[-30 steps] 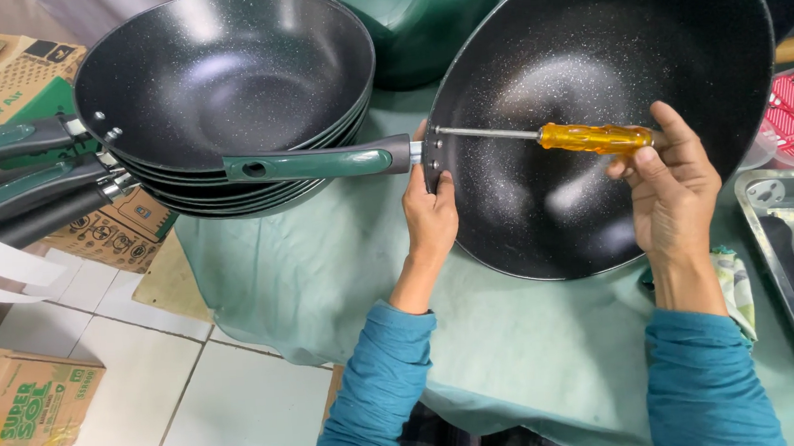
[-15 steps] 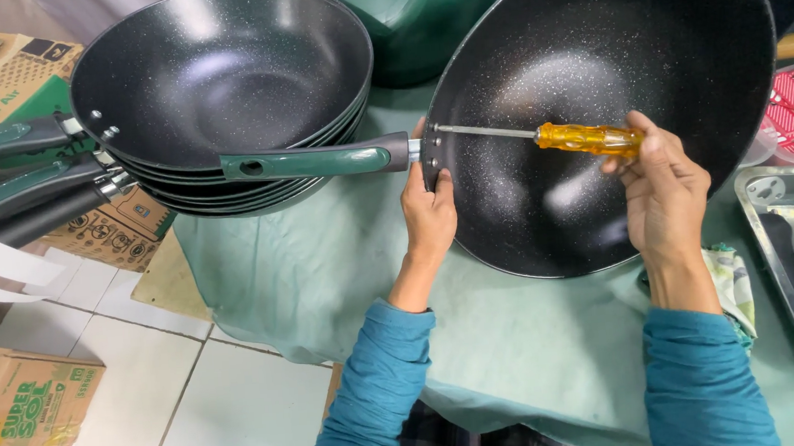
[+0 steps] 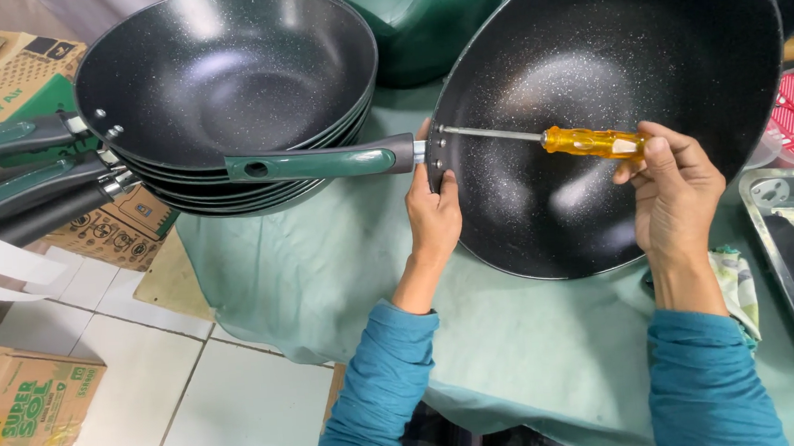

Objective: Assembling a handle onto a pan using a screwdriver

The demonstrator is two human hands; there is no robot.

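Observation:
A large dark speckled wok is tilted toward me over a pale green cloth. Its green handle sticks out to the left. My left hand grips the wok's rim where the handle joins it. My right hand is shut on a screwdriver with a yellow handle. The metal shaft runs left across the inside of the wok, and its tip rests at the handle joint on the rim.
A stack of several dark woks with green handles sits at the left. A green wok lies upside down behind. Cardboard boxes stand on the tiled floor. A metal tray with black parts is at the right.
My right hand has turned slightly on the screwdriver handle. The wok and my left hand hold their place.

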